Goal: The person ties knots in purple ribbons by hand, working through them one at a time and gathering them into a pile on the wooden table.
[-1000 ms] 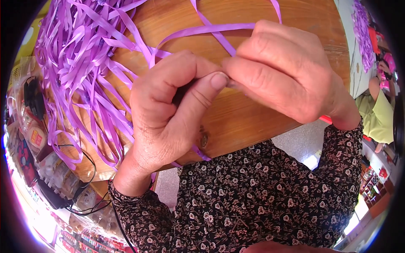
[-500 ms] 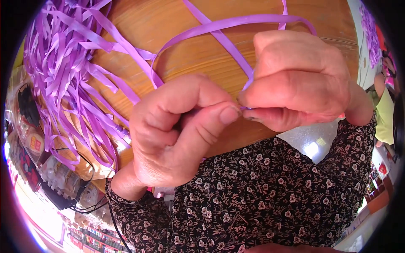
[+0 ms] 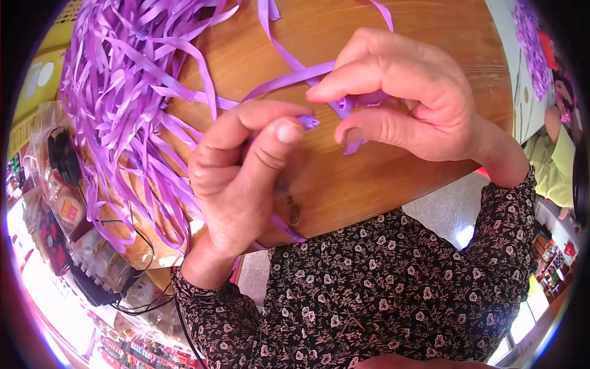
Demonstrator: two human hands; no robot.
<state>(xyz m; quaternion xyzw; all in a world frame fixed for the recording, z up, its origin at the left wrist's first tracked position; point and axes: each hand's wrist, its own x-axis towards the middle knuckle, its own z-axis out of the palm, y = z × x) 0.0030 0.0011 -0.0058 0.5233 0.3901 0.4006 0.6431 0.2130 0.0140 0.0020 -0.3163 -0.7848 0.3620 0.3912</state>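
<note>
At the table's left side lies a loose pile of purple ribbon strips, and the worked ribbon strand runs out of it, its long axis slanting from upper left down toward the hands above the wooden table. The left hand pinches a short folded end of the strand between thumb and forefinger, closed tight on it. The right hand is curled shut around a small loop just beside; that loop would probably spring open if either pinch slackened.
</note>
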